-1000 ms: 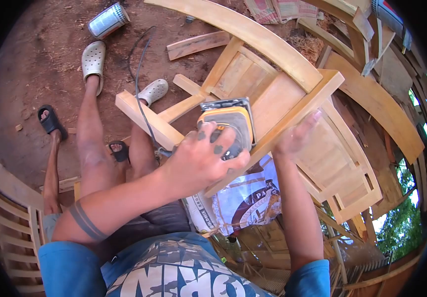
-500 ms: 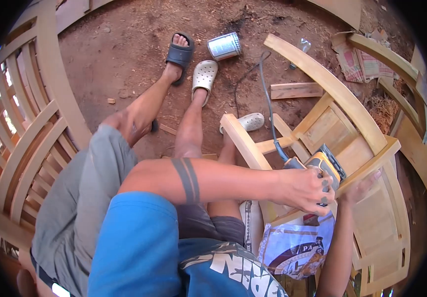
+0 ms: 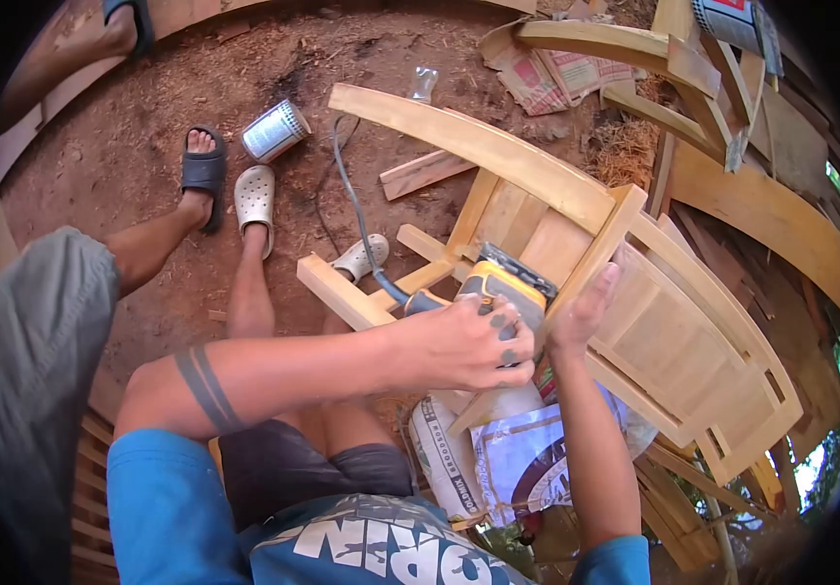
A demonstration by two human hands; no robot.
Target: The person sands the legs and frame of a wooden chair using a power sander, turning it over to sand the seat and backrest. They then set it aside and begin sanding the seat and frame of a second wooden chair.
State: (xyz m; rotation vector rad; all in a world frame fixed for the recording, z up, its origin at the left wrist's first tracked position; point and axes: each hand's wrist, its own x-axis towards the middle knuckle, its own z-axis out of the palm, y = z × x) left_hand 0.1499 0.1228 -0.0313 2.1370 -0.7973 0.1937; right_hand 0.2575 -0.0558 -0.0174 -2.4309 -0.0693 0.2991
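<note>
My left hand (image 3: 486, 343) is wrapped round a yellow and black corded electric sander (image 3: 506, 285). The sander's dark flat pad faces the frame of an unpainted wooden chair (image 3: 478, 135), tipped on its side. Stretched out along a rail of the chair, the fingers of my right hand (image 3: 586, 310) lie against the wood beside the sander. A grey cord (image 3: 354, 203) runs from the tool's rear up past the chair's leg. Below my hands a printed white and purple sack (image 3: 522, 458) lies near my lap.
A metal can (image 3: 276, 131) lies on the dirt ground near a wood offcut (image 3: 427, 174). Torn cardboard (image 3: 547, 78) and curved wooden parts (image 3: 615, 41) are at the upper right. Another person's grey trouser leg (image 3: 35, 322) and dark slipper (image 3: 204, 174) are at left.
My view has swung right, so the chair, sander and can appear farther left. The stacked slatted wood at left has mostly left view. My left hand keeps its hold on the sander.
</note>
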